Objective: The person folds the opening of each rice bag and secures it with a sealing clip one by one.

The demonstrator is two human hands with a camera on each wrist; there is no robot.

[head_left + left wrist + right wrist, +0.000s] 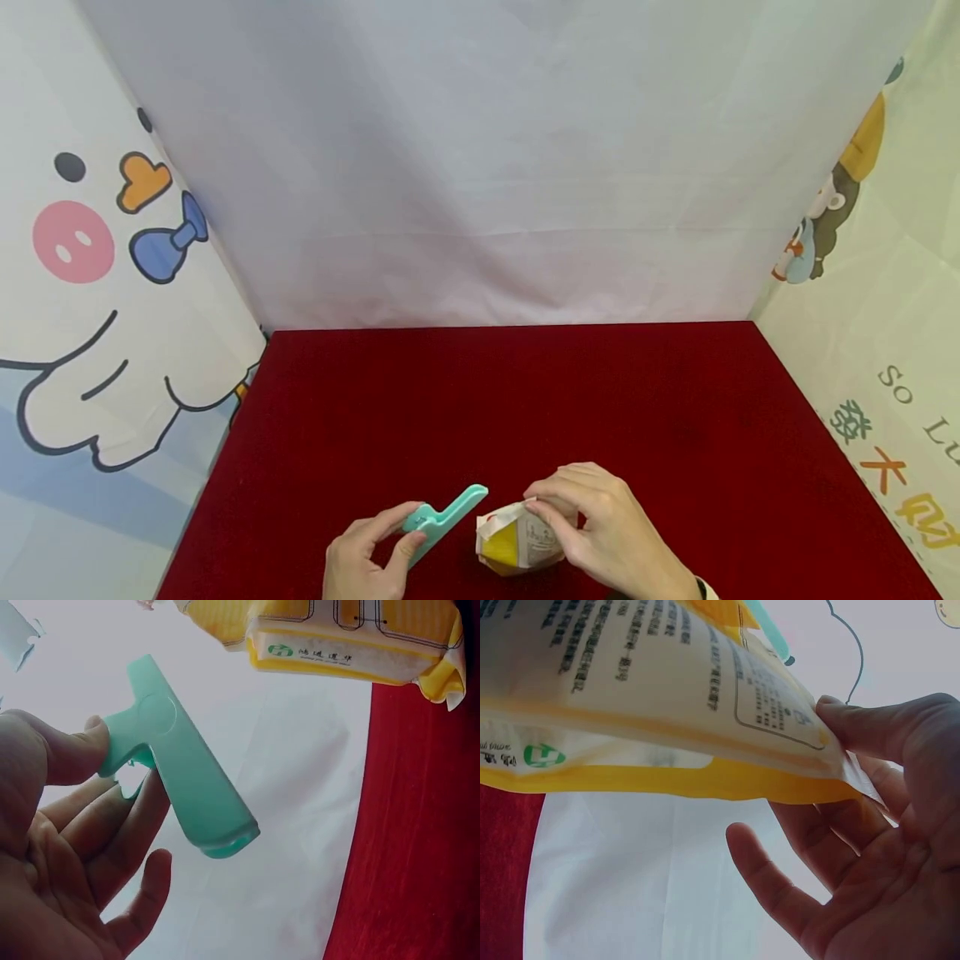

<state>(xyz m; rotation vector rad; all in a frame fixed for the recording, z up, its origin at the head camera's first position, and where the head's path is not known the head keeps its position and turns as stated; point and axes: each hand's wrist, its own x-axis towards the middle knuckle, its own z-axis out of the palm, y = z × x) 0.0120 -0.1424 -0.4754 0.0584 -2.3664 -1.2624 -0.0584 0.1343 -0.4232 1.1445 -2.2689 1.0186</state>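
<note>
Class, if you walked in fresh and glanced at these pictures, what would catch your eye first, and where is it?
Most striking are the two hands low on the red table: the left hand pinches a teal clip, and the right hand grips a yellow-and-white bag beside it. Cartoon-printed cloths hang along both sides.

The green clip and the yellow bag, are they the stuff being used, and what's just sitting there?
In use:
flat mint-green plastic bag clip, pinched by the left hand
yellow and white printed paper bag, held at its top by the right hand

Just there:
red cloth tabletop
white backdrop cloth
cartoon-printed side curtains
</note>
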